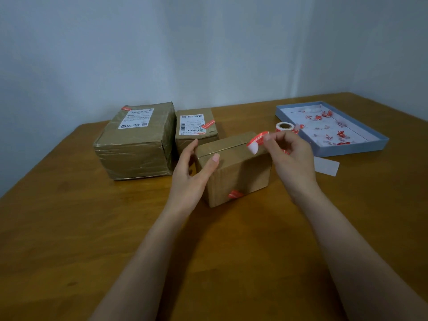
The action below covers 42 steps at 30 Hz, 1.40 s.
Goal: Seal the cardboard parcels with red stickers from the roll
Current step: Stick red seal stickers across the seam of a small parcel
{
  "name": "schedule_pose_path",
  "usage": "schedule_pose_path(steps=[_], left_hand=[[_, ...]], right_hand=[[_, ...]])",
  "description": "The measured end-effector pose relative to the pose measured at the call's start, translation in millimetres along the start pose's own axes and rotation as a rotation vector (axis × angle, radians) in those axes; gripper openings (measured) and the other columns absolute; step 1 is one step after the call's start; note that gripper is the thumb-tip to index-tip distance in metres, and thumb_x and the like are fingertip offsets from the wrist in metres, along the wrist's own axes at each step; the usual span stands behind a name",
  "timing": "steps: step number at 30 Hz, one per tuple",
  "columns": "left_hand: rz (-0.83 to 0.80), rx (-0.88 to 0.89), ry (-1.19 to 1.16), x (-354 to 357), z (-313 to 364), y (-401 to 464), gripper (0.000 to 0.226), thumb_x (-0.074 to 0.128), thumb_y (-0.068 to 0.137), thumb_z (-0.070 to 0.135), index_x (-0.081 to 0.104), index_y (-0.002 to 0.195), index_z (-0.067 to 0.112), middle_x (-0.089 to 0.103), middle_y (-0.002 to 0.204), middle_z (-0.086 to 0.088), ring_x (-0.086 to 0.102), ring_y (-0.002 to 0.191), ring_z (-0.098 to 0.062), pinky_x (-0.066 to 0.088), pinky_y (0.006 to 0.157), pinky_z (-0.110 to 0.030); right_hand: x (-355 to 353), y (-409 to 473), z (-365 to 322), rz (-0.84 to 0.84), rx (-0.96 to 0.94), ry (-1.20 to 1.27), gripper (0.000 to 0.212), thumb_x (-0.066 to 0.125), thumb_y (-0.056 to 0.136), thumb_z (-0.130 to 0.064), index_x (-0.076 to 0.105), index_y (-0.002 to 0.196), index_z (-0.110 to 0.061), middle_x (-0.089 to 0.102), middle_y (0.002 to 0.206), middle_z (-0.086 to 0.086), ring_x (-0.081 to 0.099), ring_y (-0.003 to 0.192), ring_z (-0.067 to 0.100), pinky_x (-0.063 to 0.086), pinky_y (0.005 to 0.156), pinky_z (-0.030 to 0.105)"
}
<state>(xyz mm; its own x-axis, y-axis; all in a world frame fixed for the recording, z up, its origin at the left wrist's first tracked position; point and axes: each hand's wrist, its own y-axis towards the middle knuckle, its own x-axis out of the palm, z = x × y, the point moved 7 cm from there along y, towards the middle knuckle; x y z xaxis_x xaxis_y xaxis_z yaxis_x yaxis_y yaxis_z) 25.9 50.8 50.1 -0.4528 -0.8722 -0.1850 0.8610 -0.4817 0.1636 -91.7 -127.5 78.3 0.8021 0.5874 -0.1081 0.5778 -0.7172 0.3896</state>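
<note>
1. Parcels number three on the wooden table (pixel 69 228): a large parcel (pixel 136 144) at far left, a middle parcel (pixel 196 129) just beside it, and a near parcel (pixel 234 167) in front, between the two hands.
2. Red stickers already stuck number three that can be seen: one on the large parcel's top corner, one on the middle parcel's top, one low on the near parcel's front face. A fourth, the loose sticker (pixel 257 141), is in the right hand.
3. One sticker roll (pixel 284 126) stands just behind the right hand (pixel 293 156); one blue tray (pixel 352 148) with red scraps lies beyond and to its right; one white backing strip (pixel 326 166) lies flat just right of that hand.
4. Right hand pinches the loose sticker between thumb and fingertips, over the far right end of the near parcel's top seam. The sticker's long axis tilts up toward the right, its free end curling down with the white underside showing.
5. Left hand (pixel 193 174) has straight, relaxed fingers at the near parcel's left side, thumb tip on its top edge; it clasps nothing.
6. Near parcel's seam runs left to right, rising away to the right. Its left rear corner sits close to the middle parcel; bare tabletop lies in front of both hands and left of the left forearm.
</note>
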Motion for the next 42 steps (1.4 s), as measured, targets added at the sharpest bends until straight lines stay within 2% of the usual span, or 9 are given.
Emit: schedule_pose_path(steps=[6, 10, 13, 17, 23, 26, 30, 36, 42], left_hand=[[0.005, 0.029, 0.007, -3.6, 2.1, 3.5, 0.051, 0.062, 0.092, 0.027, 0.045, 0.139, 0.038, 0.046, 0.139, 0.005, 0.044, 0.129, -0.016, 0.045, 0.105, -0.041], [-0.042, 0.038, 0.033, -1.9, 7.5, 5.2, 0.042, 0.057, 0.095, 0.019, 0.052, 0.135, 0.031, 0.047, 0.135, 0.005, 0.047, 0.122, -0.012, 0.050, 0.087, -0.024], [-0.021, 0.057, 0.054, -3.3, 9.8, 8.6, 0.039, 0.059, 0.094, 0.019, 0.055, 0.131, 0.031, 0.049, 0.135, 0.004, 0.047, 0.124, -0.011, 0.046, 0.085, -0.018], [0.096, 0.235, 0.187, -8.3, 39.4, 6.7, 0.021, 0.066, 0.079, 0.047, 0.064, 0.097, 0.037, 0.049, 0.127, 0.008, 0.039, 0.129, -0.010, 0.035, 0.098, -0.018], [-0.021, 0.294, 0.419, 18.8, 76.1, 6.7, 0.046, 0.066, 0.057, 0.074, 0.061, 0.062, 0.029, 0.040, 0.130, 0.016, 0.023, 0.135, -0.006, 0.025, 0.112, -0.042], [-0.054, 0.286, 0.498, 29.3, 79.6, 9.5, 0.032, 0.079, 0.068, 0.054, 0.060, 0.061, 0.029, 0.039, 0.138, 0.010, 0.020, 0.135, -0.008, 0.025, 0.112, -0.046], [-0.038, 0.289, 0.461, 28.6, 76.9, 13.4, 0.019, 0.075, 0.078, 0.037, 0.062, 0.066, 0.029, 0.040, 0.139, 0.006, 0.022, 0.137, -0.015, 0.025, 0.112, -0.050], [-0.046, 0.278, 0.413, 27.2, 76.0, 11.8, 0.033, 0.073, 0.067, 0.060, 0.061, 0.065, 0.028, 0.041, 0.135, 0.008, 0.024, 0.137, -0.012, 0.027, 0.112, -0.049], [-0.014, 0.309, 0.385, 25.6, 72.4, 9.5, 0.015, 0.075, 0.078, 0.038, 0.064, 0.073, 0.029, 0.043, 0.134, 0.007, 0.027, 0.135, -0.010, 0.028, 0.111, -0.044]], right_hand=[[1.4, -1.6, 6.7, 0.021, 0.111, 0.063, 0.017, 0.066, 0.088, -0.029, 0.066, 0.078, -0.015, 0.068, 0.094, -0.009, 0.058, 0.098, 0.004, 0.041, 0.077, 0.021], [3.4, -4.5, 1.9, 0.010, 0.106, 0.088, 0.017, 0.067, 0.087, -0.026, 0.064, 0.076, -0.014, 0.065, 0.098, -0.012, 0.058, 0.096, 0.000, 0.043, 0.077, 0.016], [1.9, -5.2, 1.8, 0.030, 0.084, 0.088, 0.018, 0.069, 0.086, -0.026, 0.064, 0.074, -0.014, 0.065, 0.099, -0.011, 0.059, 0.100, 0.002, 0.049, 0.092, 0.031], [-3.3, -3.9, -1.2, 0.069, 0.061, 0.093, 0.018, 0.070, 0.084, -0.027, 0.064, 0.072, -0.016, 0.065, 0.101, -0.012, 0.058, 0.105, 0.004, 0.047, 0.099, 0.043], [-8.3, -4.7, -10.8, 0.110, -0.051, 0.037, 0.017, 0.069, 0.085, -0.027, 0.061, 0.070, -0.022, 0.064, 0.100, -0.015, 0.056, 0.107, 0.005, 0.049, 0.096, 0.046], [-9.7, -3.6, -10.0, 0.122, -0.066, 0.035, 0.017, 0.069, 0.085, -0.027, 0.061, 0.070, -0.022, 0.065, 0.099, -0.012, 0.057, 0.108, 0.007, 0.048, 0.096, 0.047], [-9.6, -1.8, -6.9, 0.114, -0.056, 0.052, 0.016, 0.069, 0.084, -0.031, 0.062, 0.072, -0.023, 0.066, 0.100, -0.009, 0.058, 0.108, 0.007, 0.048, 0.098, 0.045], [-7.7, -2.7, -8.1, 0.107, -0.077, 0.046, 0.014, 0.069, 0.085, -0.028, 0.064, 0.076, -0.019, 0.066, 0.099, -0.009, 0.057, 0.106, 0.004, 0.049, 0.097, 0.041], [-5.8, -2.6, -7.3, 0.096, -0.099, 0.063, 0.014, 0.069, 0.086, -0.028, 0.063, 0.074, -0.023, 0.066, 0.099, -0.006, 0.059, 0.105, 0.009, 0.051, 0.094, 0.045]])
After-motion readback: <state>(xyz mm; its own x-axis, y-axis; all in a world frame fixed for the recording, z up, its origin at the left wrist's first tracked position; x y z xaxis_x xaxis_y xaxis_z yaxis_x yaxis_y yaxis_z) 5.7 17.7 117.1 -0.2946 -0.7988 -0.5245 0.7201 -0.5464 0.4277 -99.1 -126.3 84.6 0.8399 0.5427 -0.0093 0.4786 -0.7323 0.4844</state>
